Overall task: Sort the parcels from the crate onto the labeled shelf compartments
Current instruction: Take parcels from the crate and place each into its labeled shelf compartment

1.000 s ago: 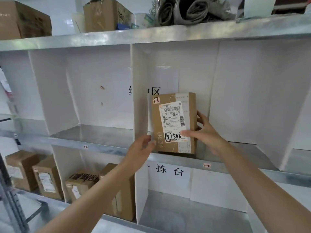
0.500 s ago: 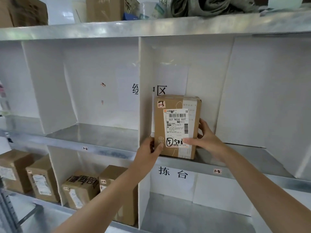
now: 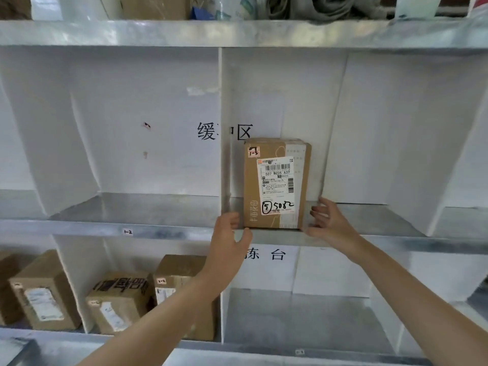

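Parcel: a brown cardboard box [image 3: 250, 186] is stood upright on the grey metal middle shelf [image 3: 369, 220]. It is set in the compartment directly right of the white upright divider panel [image 3: 224, 128], near that panel and close to the shelf's front edge.
Parcel markings: a white printed shipping label [image 3: 276, 180] with a barcode and handwritten black digits faces outward. A small sticker reading "1-3" [image 3: 254, 151] is seen at the top left corner.
Left hand: the left hand [image 3: 229, 233] is held at the box's lower left corner with loosely bent fingers and the thumb apart. Nothing is gripped; whether the box is touched cannot be told.
Right hand: the right hand [image 3: 330, 223] is held just beside the box's lower right edge, fingers spread wide and relaxed. Nothing is held; contact cannot be told.
Neighbouring compartment: a small "1-2" tag [image 3: 127, 231] is fixed on the shelf edge left of the divider.
Lower shelf: three brown cardboard parcels [image 3: 118, 299] are stood at the left, below.
Signs: white paper sheets with large black characters [image 3: 277, 254] are fixed to the back panels.
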Available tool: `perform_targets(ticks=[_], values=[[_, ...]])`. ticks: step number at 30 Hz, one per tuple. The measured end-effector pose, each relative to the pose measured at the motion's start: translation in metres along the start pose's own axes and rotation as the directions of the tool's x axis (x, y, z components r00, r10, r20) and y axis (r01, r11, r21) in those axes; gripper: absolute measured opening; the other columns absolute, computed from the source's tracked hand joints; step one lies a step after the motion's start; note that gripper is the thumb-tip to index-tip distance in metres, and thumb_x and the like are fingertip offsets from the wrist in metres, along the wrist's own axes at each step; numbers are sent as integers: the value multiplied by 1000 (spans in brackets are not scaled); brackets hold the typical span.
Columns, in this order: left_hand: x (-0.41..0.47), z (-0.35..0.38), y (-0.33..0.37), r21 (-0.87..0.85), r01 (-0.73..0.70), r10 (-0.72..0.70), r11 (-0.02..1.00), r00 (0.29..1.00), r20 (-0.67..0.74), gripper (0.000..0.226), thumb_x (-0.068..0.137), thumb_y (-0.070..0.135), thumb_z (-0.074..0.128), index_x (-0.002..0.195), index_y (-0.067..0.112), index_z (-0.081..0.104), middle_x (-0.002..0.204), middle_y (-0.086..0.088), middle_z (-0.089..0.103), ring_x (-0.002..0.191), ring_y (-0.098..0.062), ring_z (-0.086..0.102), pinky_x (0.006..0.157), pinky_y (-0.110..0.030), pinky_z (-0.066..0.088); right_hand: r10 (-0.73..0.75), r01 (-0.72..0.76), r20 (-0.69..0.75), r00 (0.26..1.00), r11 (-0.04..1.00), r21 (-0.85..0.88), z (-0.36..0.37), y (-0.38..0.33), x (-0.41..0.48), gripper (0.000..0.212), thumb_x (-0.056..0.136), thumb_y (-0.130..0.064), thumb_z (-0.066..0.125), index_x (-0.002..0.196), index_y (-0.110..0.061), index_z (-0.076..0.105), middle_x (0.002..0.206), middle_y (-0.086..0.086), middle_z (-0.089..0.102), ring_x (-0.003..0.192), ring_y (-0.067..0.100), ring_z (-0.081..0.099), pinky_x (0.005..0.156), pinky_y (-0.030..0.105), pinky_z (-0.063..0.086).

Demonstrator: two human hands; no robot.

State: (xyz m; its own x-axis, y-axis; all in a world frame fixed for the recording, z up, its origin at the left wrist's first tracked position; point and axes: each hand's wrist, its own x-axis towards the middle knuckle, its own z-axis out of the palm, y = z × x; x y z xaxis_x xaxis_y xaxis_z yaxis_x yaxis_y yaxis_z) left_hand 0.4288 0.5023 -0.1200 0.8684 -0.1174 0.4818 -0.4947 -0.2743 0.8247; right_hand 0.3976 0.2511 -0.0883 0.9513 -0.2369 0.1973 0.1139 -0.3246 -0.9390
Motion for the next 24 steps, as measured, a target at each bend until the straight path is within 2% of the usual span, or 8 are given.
perform_targets(ticks=[2, 5, 9, 13, 17, 20, 24], values=[[-16, 8, -1, 1, -21, 21, 1000, 1000, -10, 26, 92, 20, 60, 115, 24, 48, 112, 9, 51, 104, -4, 51, 90, -20, 41, -51, 46, -60, 997, 996, -82, -5, 7, -22, 76, 83, 9, 69, 146, -10, 31, 141, 7, 45, 136, 18, 44, 110, 32, 39], [-29, 27, 4, 74, -98, 85, 992, 983, 162, 18, 92, 19, 60, 108, 22, 51, 111, 7, 49, 106, -8, 48, 93, -21, 39, -124, 94, -95, 988, 957, -275, -18, 14, -51, 62, 87, -5, 69, 140, -14, 39, 141, -2, 46, 129, 7, 44, 100, 13, 39], [-33, 62, 26, 131, -247, 185, 960, 912, 366, 32, 93, 30, 58, 122, 19, 52, 120, 7, 48, 114, -6, 45, 94, -15, 31, -124, 69, -98, 987, 896, -439, -46, 21, -84, 57, 91, -16, 67, 140, -20, 40, 139, -6, 46, 131, 5, 43, 106, 18, 30], [-43, 107, 55, 195, -449, 294, 872, 799, 525, 43, 93, 33, 57, 131, 14, 49, 133, -3, 51, 126, -17, 43, 100, -22, 31, -62, -36, -147, 987, 811, -583, -85, 30, -127, 58, 93, -23, 63, 145, -23, 37, 146, -7, 40, 132, 6, 39, 101, 17, 26], [-67, 165, 88, 228, -594, 344, 771, 691, 635, 53, 93, 37, 55, 137, 9, 45, 138, -7, 49, 130, -22, 41, 108, -30, 31, -2, -168, -241, 970, 712, -682, -133, 41, -177, 61, 93, -26, 63, 147, -20, 35, 149, -3, 37, 133, 17, 41, 107, 26, 33], [-91, 222, 136, 158, -696, 417, 700, 578, 701, 57, 93, 38, 53, 140, 8, 40, 143, -6, 43, 132, -22, 38, 106, -35, 36, 41, -261, -318, 947, 674, -691, -179, 42, -211, 65, 93, -28, 63, 150, -19, 33, 152, -2, 35, 137, 19, 38, 111, 30, 33], [-128, 298, 213, 24, -775, 545, 631, 465, 698, 53, 93, 36, 53, 138, 11, 42, 140, -4, 45, 130, -22, 39, 105, -33, 35, 73, -391, -435, 898, 586, -709, -254, 38, -266, 69, 91, -32, 63, 151, -20, 31, 154, -1, 34, 139, 22, 36, 114, 40, 33]])
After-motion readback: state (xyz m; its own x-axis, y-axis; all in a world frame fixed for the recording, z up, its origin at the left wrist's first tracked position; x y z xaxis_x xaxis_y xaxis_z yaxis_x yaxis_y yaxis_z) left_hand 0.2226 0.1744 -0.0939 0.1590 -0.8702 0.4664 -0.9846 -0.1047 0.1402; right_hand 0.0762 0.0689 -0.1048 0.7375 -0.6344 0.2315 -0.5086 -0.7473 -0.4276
